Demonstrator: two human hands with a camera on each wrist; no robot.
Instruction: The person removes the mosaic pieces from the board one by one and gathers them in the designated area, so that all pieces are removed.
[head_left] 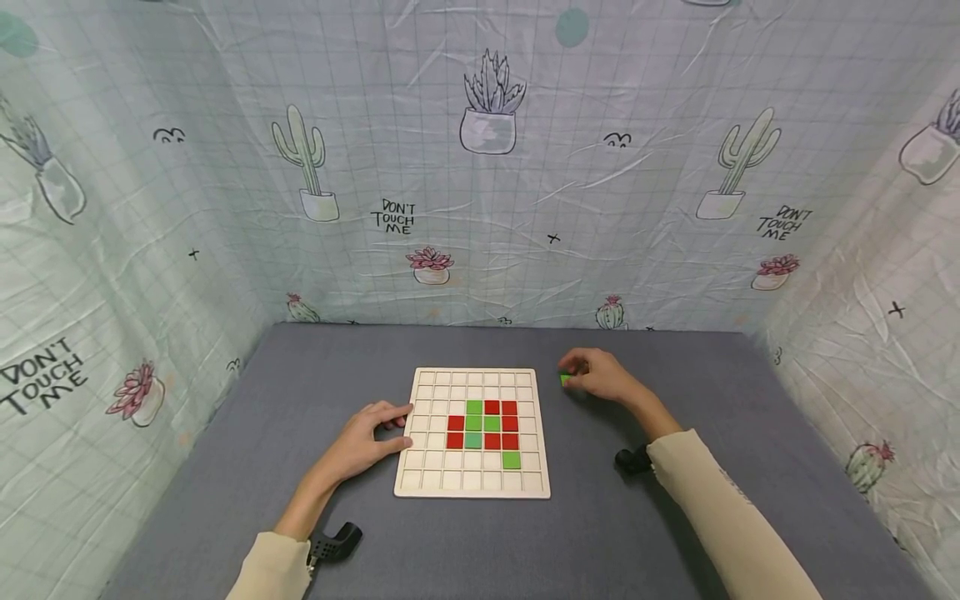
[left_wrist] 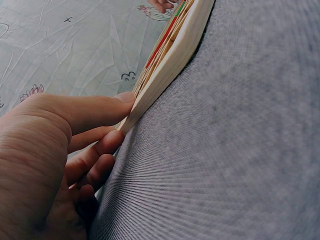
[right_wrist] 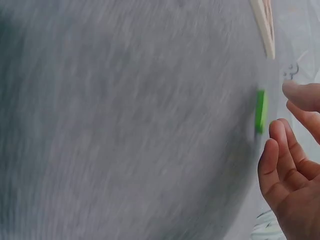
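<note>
A pale wooden grid board (head_left: 435, 484) lies on the grey cloth, with several red tiles (head_left: 510, 407), several green tiles (head_left: 512, 460) and one teal tile (head_left: 473, 440) in its squares. At the board's left edge, my left hand (head_left: 362, 444) rests its thumb and index fingertips, spread apart along the wood. In the left wrist view the thumb (left_wrist: 97, 110) touches the board's rim (left_wrist: 165, 67). To the right of the board, my right hand (head_left: 602, 377) reaches over a loose green tile (head_left: 565, 380). The right wrist view shows this tile (right_wrist: 260, 111) beside parted fingers, with nothing between them.
Grey cloth (head_left: 465, 550) covers the table. A pale curtain (head_left: 495, 192) printed with cacti and lettering stands behind and on both sides. Black wrist-worn devices (head_left: 335, 543) sit by both sleeves.
</note>
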